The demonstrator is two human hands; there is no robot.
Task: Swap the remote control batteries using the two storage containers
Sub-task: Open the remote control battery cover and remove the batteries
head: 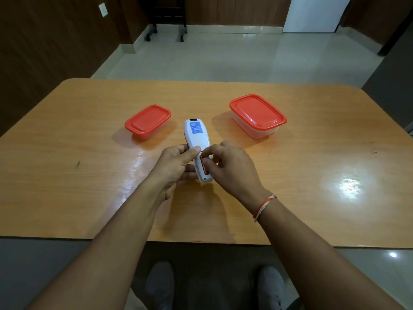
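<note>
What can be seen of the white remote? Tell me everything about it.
The remote is a slim white plastic body lying back side up, held just above the wooden table between the two red-lidded containers. A blue printed label sits near its far end, below a small dark window at the tip. The battery bay at the near end is open, with something red-orange showing inside. The left hand has its grip around the near half, thumb on top, while the right hand has its fingertips at the open bay.
</note>
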